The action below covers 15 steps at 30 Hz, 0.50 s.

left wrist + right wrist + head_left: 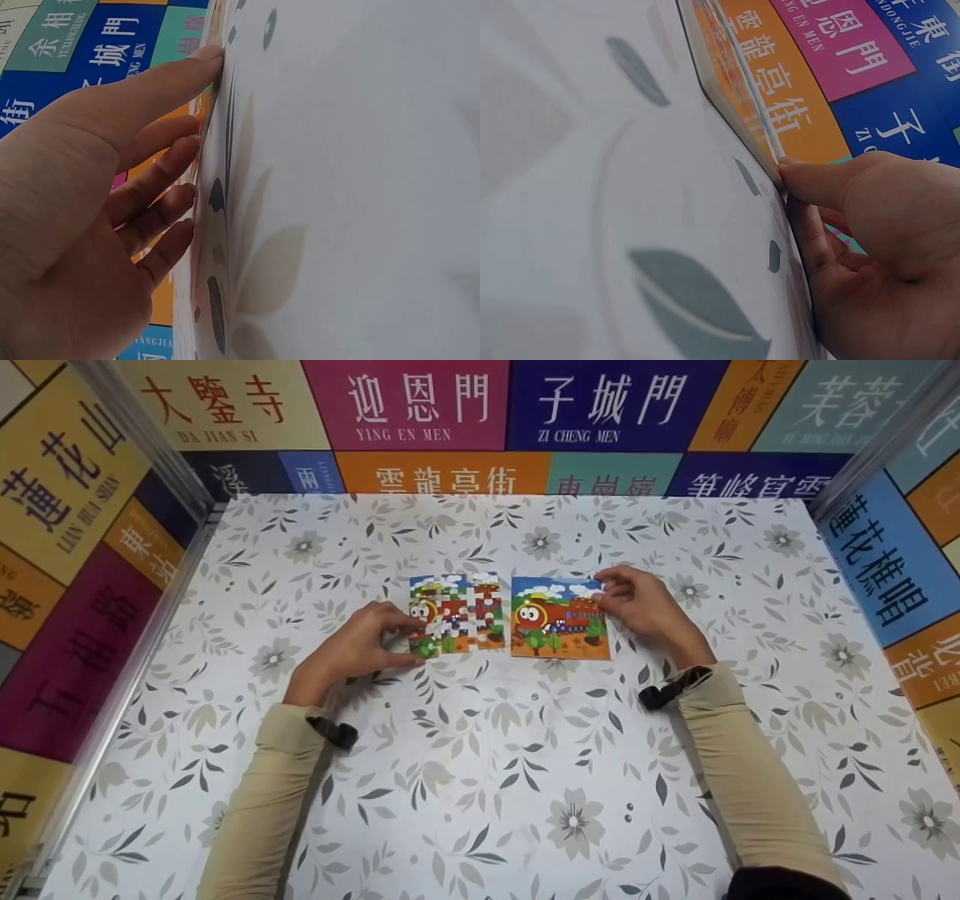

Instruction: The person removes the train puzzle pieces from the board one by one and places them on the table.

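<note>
A jigsaw puzzle of a red cartoon train (453, 639) lies on the table in the head view, with white gaps showing between its pieces. My left hand (365, 643) is at its left edge, fingertips on the side and thumb by the lower left corner. In the left wrist view, the left hand's fingers (161, 199) are loosely bent, tips at the table surface. Right of the puzzle is a whole picture card (559, 619) with the same train. My right hand (637, 604) pinches this card's upper right corner. The right wrist view shows that hand's thumb (817, 180) at an edge.
Under everything is a white table (480, 780) patterned with grey leaves and flowers. Colourful panels (420, 405) with large characters stand behind it and along both sides. A dark wrist camera (334, 731) is strapped at the left sleeve, another (664, 694) at the right.
</note>
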Each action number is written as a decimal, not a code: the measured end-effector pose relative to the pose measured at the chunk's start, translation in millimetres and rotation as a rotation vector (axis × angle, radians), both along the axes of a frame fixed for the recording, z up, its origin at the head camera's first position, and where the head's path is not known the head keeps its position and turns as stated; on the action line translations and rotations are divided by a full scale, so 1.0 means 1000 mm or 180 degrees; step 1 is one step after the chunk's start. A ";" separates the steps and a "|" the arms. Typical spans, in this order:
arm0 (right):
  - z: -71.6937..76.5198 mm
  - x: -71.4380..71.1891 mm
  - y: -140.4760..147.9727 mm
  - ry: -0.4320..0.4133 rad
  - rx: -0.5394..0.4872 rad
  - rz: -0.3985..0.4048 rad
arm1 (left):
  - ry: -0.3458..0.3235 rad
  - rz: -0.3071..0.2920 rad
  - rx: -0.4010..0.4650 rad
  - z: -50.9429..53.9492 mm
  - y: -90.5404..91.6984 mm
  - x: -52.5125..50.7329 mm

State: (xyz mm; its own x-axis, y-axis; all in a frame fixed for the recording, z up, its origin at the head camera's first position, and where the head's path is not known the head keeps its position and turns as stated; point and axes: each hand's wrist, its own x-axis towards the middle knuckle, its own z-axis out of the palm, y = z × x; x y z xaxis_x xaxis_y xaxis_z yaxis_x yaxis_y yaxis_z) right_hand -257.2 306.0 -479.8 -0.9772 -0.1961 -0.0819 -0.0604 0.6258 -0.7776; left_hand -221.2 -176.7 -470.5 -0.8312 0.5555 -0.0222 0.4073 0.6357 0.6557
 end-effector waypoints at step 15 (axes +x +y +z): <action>0.001 -0.003 -0.001 0.0032 0.0069 -0.0001 | 0.0279 0.0207 0.0180 0.005 -0.003 -0.006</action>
